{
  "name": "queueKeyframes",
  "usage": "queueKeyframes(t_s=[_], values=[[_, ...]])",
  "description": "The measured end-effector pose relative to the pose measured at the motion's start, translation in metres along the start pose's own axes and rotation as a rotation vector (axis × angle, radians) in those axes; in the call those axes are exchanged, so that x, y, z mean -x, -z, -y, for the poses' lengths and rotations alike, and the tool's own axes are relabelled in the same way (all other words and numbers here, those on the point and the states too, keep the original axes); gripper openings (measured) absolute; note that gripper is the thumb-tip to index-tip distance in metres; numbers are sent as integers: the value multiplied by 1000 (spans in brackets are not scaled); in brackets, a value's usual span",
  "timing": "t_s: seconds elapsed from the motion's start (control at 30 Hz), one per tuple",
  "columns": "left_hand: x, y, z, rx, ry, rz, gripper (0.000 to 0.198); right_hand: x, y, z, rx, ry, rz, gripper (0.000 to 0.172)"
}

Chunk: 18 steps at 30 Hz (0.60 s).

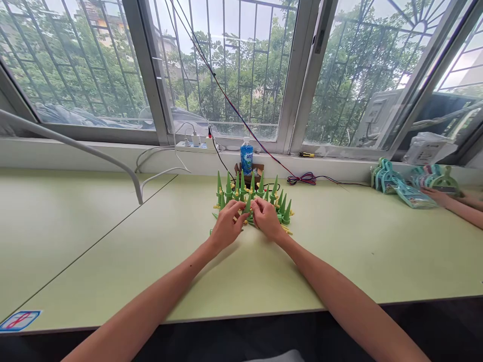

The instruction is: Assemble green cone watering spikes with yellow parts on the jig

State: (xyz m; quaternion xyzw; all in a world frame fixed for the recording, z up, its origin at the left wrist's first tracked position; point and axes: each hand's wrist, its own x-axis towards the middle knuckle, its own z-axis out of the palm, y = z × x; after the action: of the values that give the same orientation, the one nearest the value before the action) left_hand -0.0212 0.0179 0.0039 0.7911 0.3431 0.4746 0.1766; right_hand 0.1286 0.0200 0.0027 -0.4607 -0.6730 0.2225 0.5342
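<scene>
My left hand (228, 222) pinches a green plastic cone (247, 205), its pointed tip upward. Close against it, my right hand (266, 216) has its thumb and fingers pressed together at the cone's right side; what they hold, if anything, is too small to make out. Just behind both hands stand several more green cones (260, 186) with small yellow pieces at their lower parts. Under and beside the right hand, some thin yellow pieces (287, 230) lie on the table.
On the pale green table (339, 261), a blue pump bottle (246, 157) stands by a brown box (258, 173). Coiled wire (302, 178) lies to the right. Another person's hand (435, 196) touches bagged green dustpan-like items (415, 195). A grey cable (94, 153) arches at left.
</scene>
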Motion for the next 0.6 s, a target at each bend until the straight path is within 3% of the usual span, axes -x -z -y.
queueKeyframes(t_s=[0.23, 0.6], values=[[1, 3, -1, -72, -65, 14, 16, -1, 0, -2, 7, -8, 0, 30], [-2, -2, -18, 143, 186, -107, 24, -2, -2, 1, -62, -21, -68, 34]])
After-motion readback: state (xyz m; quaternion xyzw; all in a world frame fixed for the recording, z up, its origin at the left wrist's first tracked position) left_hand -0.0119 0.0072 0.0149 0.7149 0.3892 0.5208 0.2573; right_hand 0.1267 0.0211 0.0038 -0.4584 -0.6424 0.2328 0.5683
